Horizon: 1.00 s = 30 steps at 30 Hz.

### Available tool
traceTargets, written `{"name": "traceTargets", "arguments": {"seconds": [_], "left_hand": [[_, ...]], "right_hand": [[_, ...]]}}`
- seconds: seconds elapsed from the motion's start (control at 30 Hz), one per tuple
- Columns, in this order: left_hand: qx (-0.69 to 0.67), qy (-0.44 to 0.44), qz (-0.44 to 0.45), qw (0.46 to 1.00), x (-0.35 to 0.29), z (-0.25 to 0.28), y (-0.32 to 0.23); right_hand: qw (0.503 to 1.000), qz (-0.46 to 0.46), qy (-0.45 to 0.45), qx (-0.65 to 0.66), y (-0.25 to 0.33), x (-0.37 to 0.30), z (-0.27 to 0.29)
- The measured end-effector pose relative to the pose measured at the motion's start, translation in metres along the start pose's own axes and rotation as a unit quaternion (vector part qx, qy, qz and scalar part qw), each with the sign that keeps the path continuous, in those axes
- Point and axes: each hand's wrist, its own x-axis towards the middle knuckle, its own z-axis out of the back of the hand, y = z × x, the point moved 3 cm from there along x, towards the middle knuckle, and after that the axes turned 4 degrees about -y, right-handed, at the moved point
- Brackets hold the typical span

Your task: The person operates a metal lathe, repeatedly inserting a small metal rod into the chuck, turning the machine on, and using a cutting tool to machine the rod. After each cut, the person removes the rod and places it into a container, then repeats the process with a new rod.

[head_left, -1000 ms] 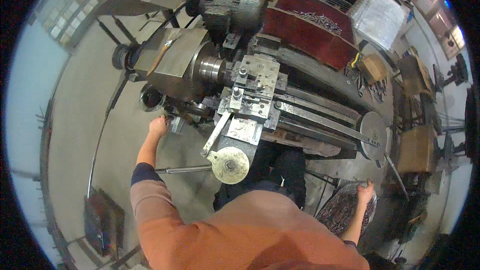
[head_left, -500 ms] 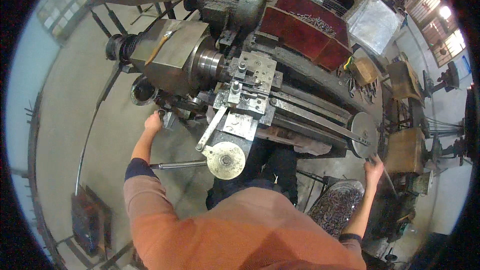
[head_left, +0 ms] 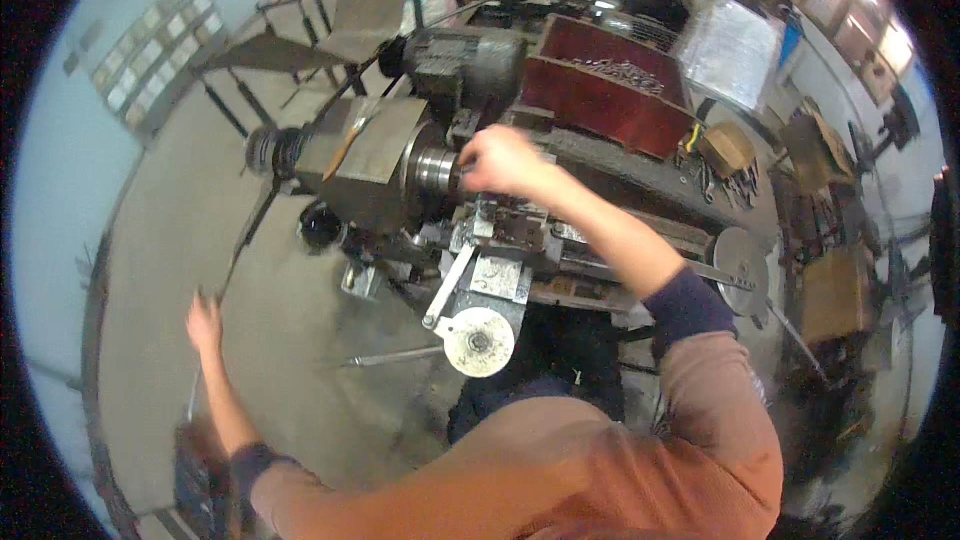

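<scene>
My right hand reaches over the lathe, its fingers bent together right at the face of the shiny round chuck. Whatever they pinch is small, blurred and mostly hidden by the hand. Off to the left, my left hand is closed around a long thin metal rod that slants down from the headstock. Below my right forearm lies the tool slide. A flat steel lever and a pale round handwheel stand in front of the slide.
A dark red tray holding many small metal parts stands behind the lathe bed. On the headstock lies a wooden-handled brush. A large disc sits at the bed's right end, and a bar handle sticks out leftward from the handwheel.
My right hand has left the disc at the right end and come across to the chuck. My left hand has moved from below the headstock out left to the rod. The view has shifted slightly.
</scene>
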Motion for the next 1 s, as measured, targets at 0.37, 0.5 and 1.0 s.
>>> {"name": "traceTargets", "arguments": {"seconds": [0.37,0.5,1.0], "left_hand": [[0.142,0.080,0.111,0.980,0.004,-0.048,0.060],[0.100,0.101,0.139,0.980,-0.006,-0.039,0.050],[-0.001,0.030,0.007,1.000,-0.124,0.045,-0.118]], "right_hand": [[0.998,-0.066,-0.009,-0.022,0.002,0.022,-0.018],[0.998,-0.053,0.033,0.001,-0.006,0.025,-0.030],[0.998,-0.045,0.024,-0.048,0.007,0.006,0.015]]}}
